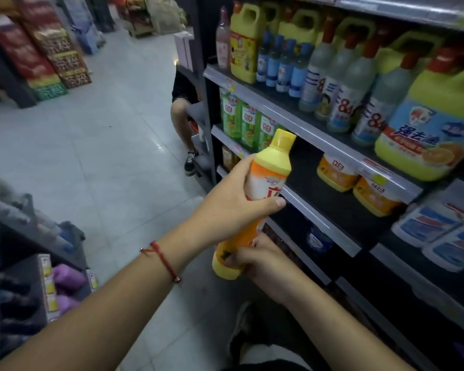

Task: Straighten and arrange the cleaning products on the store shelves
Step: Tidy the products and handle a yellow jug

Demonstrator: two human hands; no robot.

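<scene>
I hold a yellow and orange dish soap bottle (pixel 263 183) tilted in front of the dark store shelves. My left hand (pixel 233 199) grips its upper body just under the yellow cap. My right hand (pixel 255 257) grips its base from below. Behind the bottle, the middle shelf (pixel 330 202) has a bare dark stretch between green bottles (pixel 248 124) on the left and two orange bottles (pixel 356 183) on the right. The shelf above carries yellow jugs (pixel 245 41), blue-labelled bottles (pixel 284 65) and white disinfectant bottles (pixel 346 92).
A large yellow jug (pixel 434 124) stands at the right end of the upper shelf. White and blue packs (pixel 439 236) lie lower right. A person's leg and shoe (pixel 184 129) show at the shelf's far end. Stacked boxes (pixel 62 65) line the aisle's left side, and a low rack (pixel 38 263) sits near left.
</scene>
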